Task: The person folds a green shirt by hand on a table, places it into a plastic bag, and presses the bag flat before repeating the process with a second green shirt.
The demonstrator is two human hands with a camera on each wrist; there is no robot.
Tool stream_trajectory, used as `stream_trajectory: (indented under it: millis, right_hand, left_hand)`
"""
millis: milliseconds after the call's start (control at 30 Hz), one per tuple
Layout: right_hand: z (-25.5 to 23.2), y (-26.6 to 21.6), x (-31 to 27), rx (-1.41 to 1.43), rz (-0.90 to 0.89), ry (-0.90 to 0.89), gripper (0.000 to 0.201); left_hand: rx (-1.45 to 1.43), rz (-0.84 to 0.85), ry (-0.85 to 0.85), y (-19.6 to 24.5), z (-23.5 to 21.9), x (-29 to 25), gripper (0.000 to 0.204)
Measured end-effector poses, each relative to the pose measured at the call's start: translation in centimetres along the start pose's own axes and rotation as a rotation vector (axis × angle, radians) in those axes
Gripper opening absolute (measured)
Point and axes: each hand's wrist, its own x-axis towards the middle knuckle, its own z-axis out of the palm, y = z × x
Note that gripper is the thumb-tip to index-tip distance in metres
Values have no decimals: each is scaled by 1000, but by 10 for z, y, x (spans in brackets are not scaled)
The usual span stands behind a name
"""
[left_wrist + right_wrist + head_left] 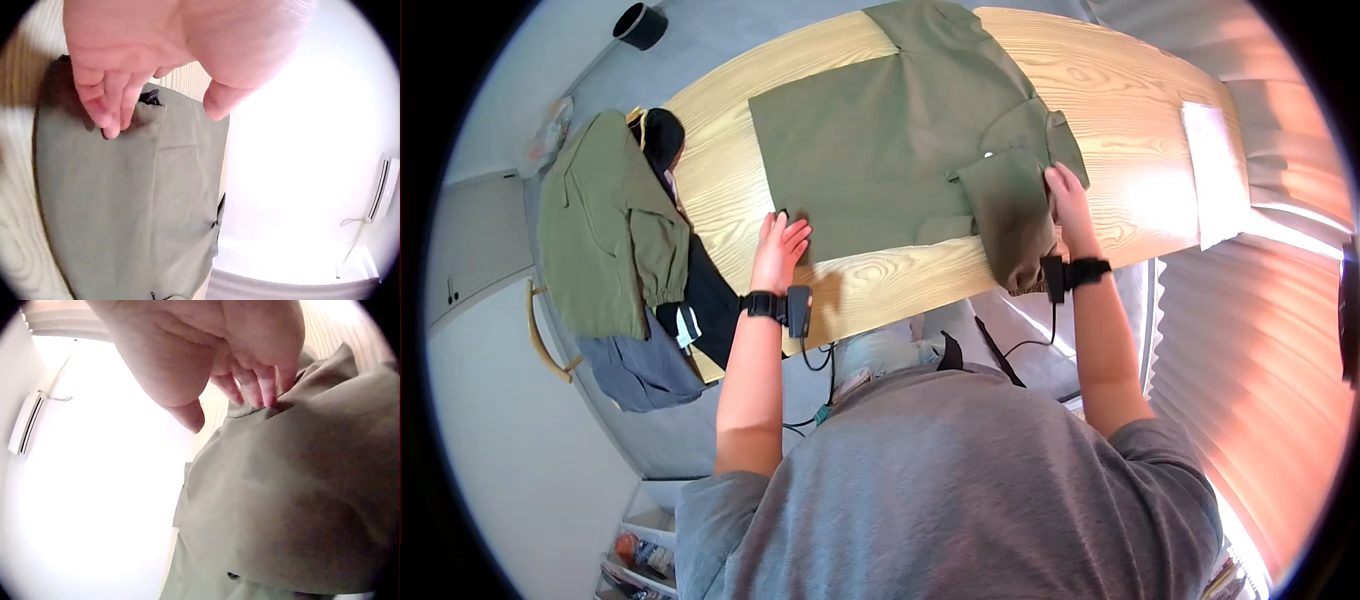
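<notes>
An olive-green jacket (pixel 850 150) lies spread on the wooden table, its hood end and a folded sleeve (pixel 1010 205) toward the right. My left hand (pixel 780 255) rests at the jacket's near left corner; in the left wrist view the fingers of this hand (pixel 156 50) lie on the cloth (pixel 119 200) beside a small dark cord piece, thumb apart. My right hand (pixel 1072 210) touches the folded part at the right; in the right wrist view that hand (pixel 212 350) has its fingertips on the cloth (pixel 281 487), thumb held away.
Several garments (pixel 605 220) hang over a chair at the table's left end. A white sheet (pixel 1212 175) lies on the table's right end (pixel 1140 150). Behind the table a black bin (pixel 640 27) stands on the floor. Cables run from both wrist cameras.
</notes>
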Motion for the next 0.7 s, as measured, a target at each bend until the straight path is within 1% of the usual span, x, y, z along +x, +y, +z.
stream_trajectory:
  millis: [33,67,100,133,167,200,233,267,300,367,400,467,500,533,600,633,667,700]
  right_hand:
    - [-4,16,-12,24,-135,82,44]
    - [-24,27,-27,-396,-88,94,46]
    - [-34,35,-43,-393,-8,45,48]
    - [-45,85,-49,-826,-277,23,50]
    - [-43,87,-66,-624,-109,127,53]
    - [-45,106,-72,-537,-138,102,60]
    - [-44,104,-77,-570,-67,85,57]
    - [-40,101,-81,-597,4,66,54]
    - [-40,96,-79,-595,4,74,54]
    - [-37,82,-72,-605,224,-252,47]
    - [-32,71,-73,-597,221,-248,47]
    - [-18,35,-77,-28,132,-311,38]
    - [-12,4,-81,86,158,-351,35]
    - [-5,-24,-83,200,182,-389,33]
    - [6,-45,-74,332,71,-491,31]
    - [11,-56,-72,396,17,-526,31]
    - [15,-63,-69,460,-37,-560,31]
    - [16,-67,-66,399,-102,-616,33]
  left_hand:
    - [14,51,-34,-1,-3,-5,71]
    - [34,112,-14,-3,-4,-11,67]
    - [89,145,2,-7,-7,-14,62]
    - [142,179,18,-10,-10,-16,58]
    - [158,175,16,-14,-12,-17,52]
    - [174,174,16,-18,-11,-19,47]
    - [193,173,14,-20,-6,-22,41]
    - [190,173,6,-24,1,-24,41]
    - [236,172,-17,-26,10,-25,39]
    - [324,175,-81,-26,34,-33,35]
    - [350,164,-153,-28,46,-35,34]
    - [410,135,-298,-30,81,-45,35]
    - [503,133,-405,-35,95,-45,39]
    - [564,147,-452,-41,114,-47,42]
    - [505,65,-444,-44,157,-57,43]
    - [410,-18,-410,-44,178,-60,46]
    - [421,-11,-416,-46,193,-54,46]
    - [204,-108,-484,-47,209,-46,48]
